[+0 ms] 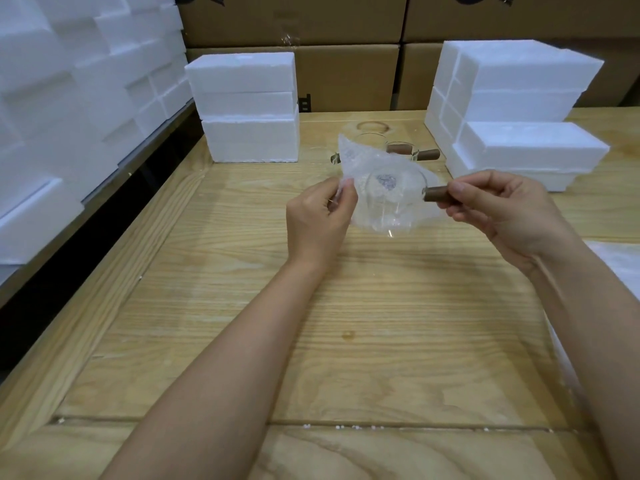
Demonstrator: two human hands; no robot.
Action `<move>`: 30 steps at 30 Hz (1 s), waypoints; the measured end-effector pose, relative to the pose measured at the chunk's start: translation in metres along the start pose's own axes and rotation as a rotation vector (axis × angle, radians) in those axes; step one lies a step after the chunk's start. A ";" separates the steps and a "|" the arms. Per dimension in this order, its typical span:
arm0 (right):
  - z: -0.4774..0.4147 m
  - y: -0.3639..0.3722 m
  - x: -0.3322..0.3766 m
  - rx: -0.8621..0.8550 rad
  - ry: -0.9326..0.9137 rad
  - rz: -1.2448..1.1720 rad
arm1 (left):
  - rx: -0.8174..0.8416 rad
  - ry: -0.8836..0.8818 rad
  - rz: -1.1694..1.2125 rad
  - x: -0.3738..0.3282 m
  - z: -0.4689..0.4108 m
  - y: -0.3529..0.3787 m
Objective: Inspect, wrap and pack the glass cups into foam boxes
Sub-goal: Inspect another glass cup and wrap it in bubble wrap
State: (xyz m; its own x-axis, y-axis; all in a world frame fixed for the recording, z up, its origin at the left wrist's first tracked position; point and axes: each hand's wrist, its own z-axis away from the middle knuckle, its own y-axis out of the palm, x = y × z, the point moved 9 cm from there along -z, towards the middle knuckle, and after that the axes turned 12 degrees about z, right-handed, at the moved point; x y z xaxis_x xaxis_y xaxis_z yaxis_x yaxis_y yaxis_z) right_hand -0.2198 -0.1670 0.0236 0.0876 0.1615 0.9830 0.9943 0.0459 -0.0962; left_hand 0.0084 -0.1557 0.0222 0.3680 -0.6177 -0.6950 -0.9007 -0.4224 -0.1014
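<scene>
A clear glass cup (388,202) with a brown wooden handle (438,196) hangs above the wooden table (311,306). My right hand (498,209) pinches the handle at the cup's right side. My left hand (320,220) pinches the edge of a sheet of clear bubble wrap (363,161) that lies against the cup's left and far side. Behind them, more glass cups with wooden handles (401,147) stand on the table. White foam boxes are stacked at the back left (246,105) and back right (512,109).
A tall pile of foam pieces (69,98) fills the left side beyond the table edge. Cardboard cartons (346,46) line the back wall. A white sheet or foam piece (620,265) shows at the right edge. Small foam crumbs lie near the front seam.
</scene>
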 end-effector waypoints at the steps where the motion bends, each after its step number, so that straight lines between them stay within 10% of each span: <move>1: 0.001 -0.003 0.005 -0.040 -0.043 0.028 | 0.007 0.010 0.001 -0.001 0.000 0.001; 14: 0.036 0.015 0.045 -0.453 -0.474 0.767 | 0.045 -0.091 0.378 -0.020 0.007 0.020; 19: 0.028 0.017 0.034 -0.366 -0.404 0.636 | 0.221 -0.067 0.557 -0.036 0.013 0.036; 24: 0.013 0.001 0.012 -0.354 -0.268 0.380 | -0.103 0.062 0.289 -0.027 -0.002 -0.005; 30: 0.001 -0.002 -0.007 -0.250 -0.155 0.193 | 0.102 -0.421 0.401 0.045 -0.015 -0.015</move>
State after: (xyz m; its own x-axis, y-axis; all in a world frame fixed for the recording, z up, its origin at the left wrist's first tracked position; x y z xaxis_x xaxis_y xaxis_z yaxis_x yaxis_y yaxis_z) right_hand -0.2227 -0.1669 0.0166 0.2844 0.2926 0.9129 0.9460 -0.2398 -0.2179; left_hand 0.0416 -0.1874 0.0033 -0.1107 -0.3905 -0.9139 -0.9759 -0.1314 0.1743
